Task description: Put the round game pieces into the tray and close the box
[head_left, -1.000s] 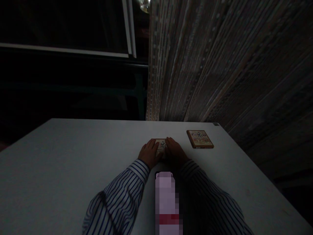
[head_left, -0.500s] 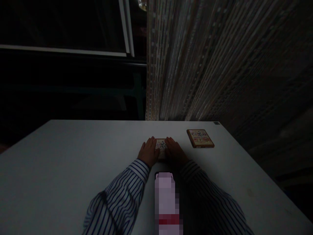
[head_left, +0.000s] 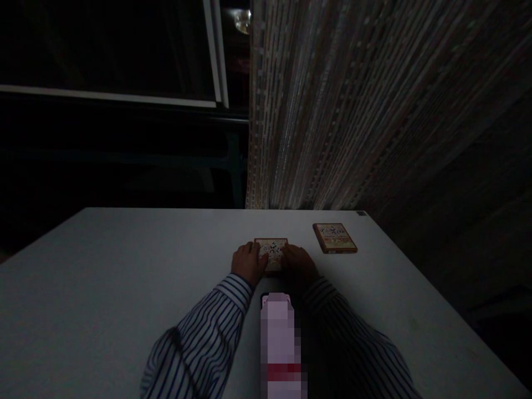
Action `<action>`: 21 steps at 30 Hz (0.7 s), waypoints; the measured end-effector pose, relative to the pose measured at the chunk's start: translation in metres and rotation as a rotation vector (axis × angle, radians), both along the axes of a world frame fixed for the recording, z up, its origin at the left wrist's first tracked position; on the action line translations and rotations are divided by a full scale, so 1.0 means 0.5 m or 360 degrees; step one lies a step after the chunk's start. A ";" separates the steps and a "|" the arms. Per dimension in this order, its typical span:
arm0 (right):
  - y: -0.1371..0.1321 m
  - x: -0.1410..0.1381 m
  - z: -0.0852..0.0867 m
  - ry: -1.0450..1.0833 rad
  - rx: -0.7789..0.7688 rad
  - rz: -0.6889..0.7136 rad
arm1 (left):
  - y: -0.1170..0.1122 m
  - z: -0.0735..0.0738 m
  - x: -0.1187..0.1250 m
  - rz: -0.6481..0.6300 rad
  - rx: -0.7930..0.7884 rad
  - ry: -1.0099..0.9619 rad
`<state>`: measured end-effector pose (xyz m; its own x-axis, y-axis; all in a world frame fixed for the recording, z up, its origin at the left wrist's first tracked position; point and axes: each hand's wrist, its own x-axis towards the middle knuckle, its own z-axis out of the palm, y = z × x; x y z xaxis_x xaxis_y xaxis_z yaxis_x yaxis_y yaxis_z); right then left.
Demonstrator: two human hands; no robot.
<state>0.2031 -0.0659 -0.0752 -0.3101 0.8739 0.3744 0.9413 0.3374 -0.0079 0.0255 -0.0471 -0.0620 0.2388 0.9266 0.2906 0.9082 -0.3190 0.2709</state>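
A thin, flat square box (head_left: 273, 256) with a brown border and a pale printed cover with dark writing lies on the white table. My left hand (head_left: 248, 263) grips its left edge, with the thumb on the cover. On the opposite side, my right hand (head_left: 300, 265) has its fingers bent around the right edge; that hand is in deep shadow. Further right and slightly back, a second box (head_left: 336, 237) of the same look lies flat, apart from my hands.
Between my forearms lies a pinkish, pixelated oblong thing (head_left: 280, 332) with a dark rim at its far end. A string curtain (head_left: 291, 138) hangs behind the white table (head_left: 124, 266). A small dark patch (head_left: 361, 213) marks the table's far right corner.
My fingers have drawn back from the top of the near box and bent in at its sides, so more of its cover shows. The view has shifted slightly.
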 end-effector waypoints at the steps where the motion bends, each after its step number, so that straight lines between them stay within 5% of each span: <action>1: -0.001 0.000 0.000 0.0003 0.0005 -0.0020 | -0.004 0.005 -0.003 0.0046 -0.0049 -0.0011; 5: -0.001 -0.003 0.003 0.0034 -0.0017 -0.0035 | -0.011 0.016 -0.022 0.0096 -0.0288 -0.0195; 15: -0.008 -0.013 0.024 0.0052 -0.0212 -0.0130 | 0.014 0.008 -0.028 0.0310 -0.0839 -0.1540; 21: -0.010 -0.012 0.024 0.0044 -0.0233 -0.0155 | 0.030 0.007 -0.031 0.0370 -0.0927 -0.1723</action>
<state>0.1969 -0.0710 -0.0631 -0.2125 0.9451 0.2483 0.9682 0.2379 -0.0768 0.0098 -0.0318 -0.0587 -0.0528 0.9714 -0.2316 0.1498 0.2370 0.9599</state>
